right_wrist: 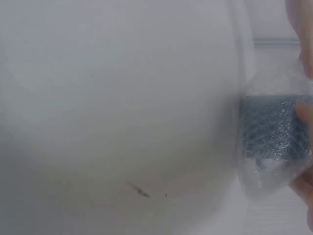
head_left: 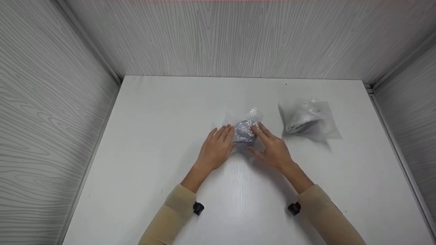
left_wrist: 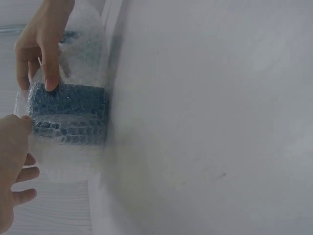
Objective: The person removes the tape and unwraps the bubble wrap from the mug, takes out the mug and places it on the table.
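Observation:
A dark blue, block-like item wrapped in clear bubble wrap lies between both hands near the middle of the white table. My left hand is at its left side, fingers together and pointing forward. In the left wrist view, the left thumb pinches the edge of the bubble wrap. From the right, my right hand grips the package, thumb on the near side and fingertips on its upper right. Cloudy plastic stretches beyond both ends of the blue item. What the item is, I cannot tell.
A second bubble-wrapped package, pale with a grey part, lies to the right of the hands. White table spreads around them. Wood-grain panels stand at the back, left and right.

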The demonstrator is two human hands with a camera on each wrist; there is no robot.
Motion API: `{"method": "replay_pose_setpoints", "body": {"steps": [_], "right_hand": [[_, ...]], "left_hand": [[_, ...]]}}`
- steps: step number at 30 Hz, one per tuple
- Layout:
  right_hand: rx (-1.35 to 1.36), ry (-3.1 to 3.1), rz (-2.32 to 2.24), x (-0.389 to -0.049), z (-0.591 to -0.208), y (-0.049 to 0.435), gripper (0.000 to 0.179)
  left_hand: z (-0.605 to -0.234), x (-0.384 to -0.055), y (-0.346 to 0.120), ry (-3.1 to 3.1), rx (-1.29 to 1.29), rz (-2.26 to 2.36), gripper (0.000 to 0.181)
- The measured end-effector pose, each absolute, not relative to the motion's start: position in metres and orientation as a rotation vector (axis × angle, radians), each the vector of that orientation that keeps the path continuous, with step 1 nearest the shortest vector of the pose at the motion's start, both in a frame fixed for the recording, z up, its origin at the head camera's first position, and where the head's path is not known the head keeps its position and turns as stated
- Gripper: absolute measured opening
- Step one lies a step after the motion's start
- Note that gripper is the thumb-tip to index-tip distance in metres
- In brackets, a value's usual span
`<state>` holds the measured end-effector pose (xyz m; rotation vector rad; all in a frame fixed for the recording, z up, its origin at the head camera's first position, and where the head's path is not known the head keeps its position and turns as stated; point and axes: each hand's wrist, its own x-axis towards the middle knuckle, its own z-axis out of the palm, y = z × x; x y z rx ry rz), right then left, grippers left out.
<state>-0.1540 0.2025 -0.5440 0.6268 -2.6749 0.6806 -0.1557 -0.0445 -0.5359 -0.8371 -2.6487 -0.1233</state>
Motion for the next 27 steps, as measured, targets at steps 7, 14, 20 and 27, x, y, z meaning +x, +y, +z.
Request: {"method": "replay_pose_setpoints", "body": {"steps": [7, 14, 20, 27], "right_hand": [[0.639, -2.661, 0.698, -0.150, -0.545, 0.196, 0.074], [0.647, -2.669, 0.713, -0.145, -0.544, 0.191, 0.075], [0.652, -2.681, 0.702, -0.142, -0.545, 0.187, 0.074], [0.659, -2.672, 0.721, -0.139, -0.545, 0.183, 0.074]], "left_hand": [[-0.537, -0.150, -0.051, -2.640, -0.822, -0.123, 0.053], [-0.536, -0.143, -0.056, -2.618, -0.812, -0.102, 0.053], [-0.536, -0.138, -0.059, -2.627, -0.797, -0.120, 0.052], [-0.536, -0.134, -0.063, -2.627, -0.797, -0.145, 0.051]]}}
